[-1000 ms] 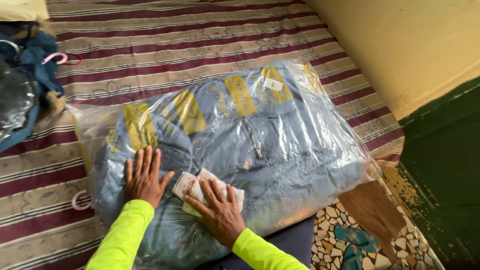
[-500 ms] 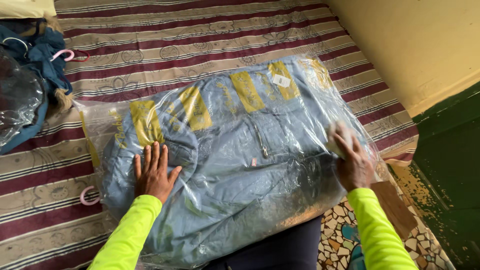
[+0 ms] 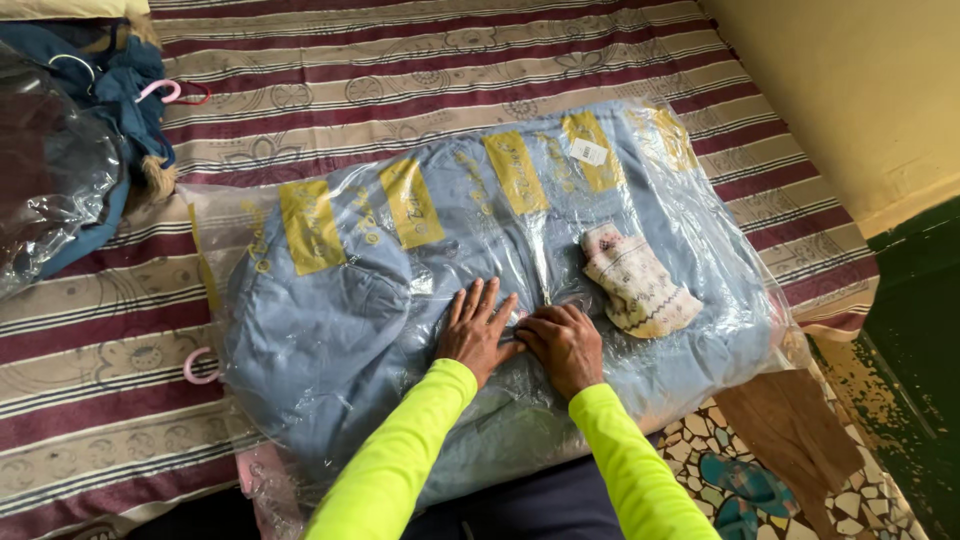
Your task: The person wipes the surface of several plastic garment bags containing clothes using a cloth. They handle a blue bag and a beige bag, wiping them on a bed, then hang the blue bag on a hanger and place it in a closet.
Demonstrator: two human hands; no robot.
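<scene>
Two hands press down side by side on a big clear plastic bag [image 3: 480, 300] with a blue jacket inside. The left hand [image 3: 478, 330] lies flat with its fingers spread. The right hand [image 3: 562, 345] has its fingers curled under, just beside the left; neither hand grips anything. The bag lies on a striped bed [image 3: 400, 70], near its front edge. A small folded cloth [image 3: 635, 280] rests on top of the bag, near the right hand. A pink hanger [image 3: 195, 368] peeks out at the bag's left side. More blue clothes [image 3: 110, 90] lie at the bed's far left corner.
</scene>
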